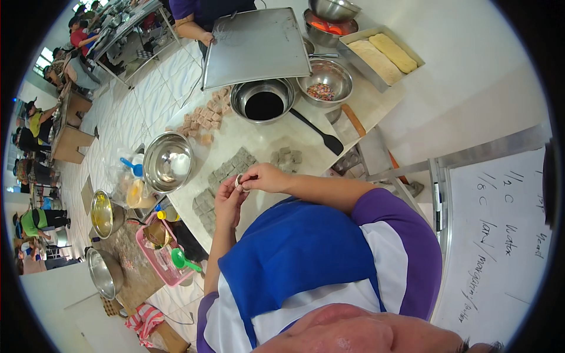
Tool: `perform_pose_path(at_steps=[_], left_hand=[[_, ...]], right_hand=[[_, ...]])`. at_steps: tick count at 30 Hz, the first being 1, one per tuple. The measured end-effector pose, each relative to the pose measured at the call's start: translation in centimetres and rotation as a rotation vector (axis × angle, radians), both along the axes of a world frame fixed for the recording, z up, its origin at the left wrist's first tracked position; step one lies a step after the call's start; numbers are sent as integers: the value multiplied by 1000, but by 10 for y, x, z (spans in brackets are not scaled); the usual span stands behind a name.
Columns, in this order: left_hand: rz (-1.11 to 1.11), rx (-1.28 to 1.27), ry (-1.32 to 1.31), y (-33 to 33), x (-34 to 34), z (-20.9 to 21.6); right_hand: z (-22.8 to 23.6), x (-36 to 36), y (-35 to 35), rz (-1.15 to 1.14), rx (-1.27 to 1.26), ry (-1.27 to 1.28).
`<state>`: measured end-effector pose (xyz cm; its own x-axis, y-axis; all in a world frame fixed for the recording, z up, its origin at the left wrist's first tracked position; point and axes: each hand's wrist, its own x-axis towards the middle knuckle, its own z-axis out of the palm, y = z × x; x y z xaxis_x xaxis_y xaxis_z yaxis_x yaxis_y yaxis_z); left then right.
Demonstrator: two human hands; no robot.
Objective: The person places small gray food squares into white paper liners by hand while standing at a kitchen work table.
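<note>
Pinching a small pale piece (239,187), left hand (227,199), right hand (265,177), fingers clamped on it, shape mostly hidden

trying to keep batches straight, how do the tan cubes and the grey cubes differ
The tan cubes are warm-toned, while the grey cubes are dull. The tan cubes lie loosely jumbled; the grey cubes sit in tighter patches nearer the left hand and right hand. Both are blocky pieces on the table.

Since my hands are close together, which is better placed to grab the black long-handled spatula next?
Probably your right hand: the black long-handled spatula lies farther right, closer to it than to your left hand.
</note>
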<state>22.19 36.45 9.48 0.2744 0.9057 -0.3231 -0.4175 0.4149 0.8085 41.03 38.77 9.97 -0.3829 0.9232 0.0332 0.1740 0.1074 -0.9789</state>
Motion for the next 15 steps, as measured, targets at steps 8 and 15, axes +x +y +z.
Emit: perform_pose_path(at_steps=[8,15], left_hand=[[-55,1,23,1,-4,1],[-63,-16,61,0,-4,4]], right_hand=[[-9,3,5,98,85,-66],[2,0,-4,60,153,-97]])
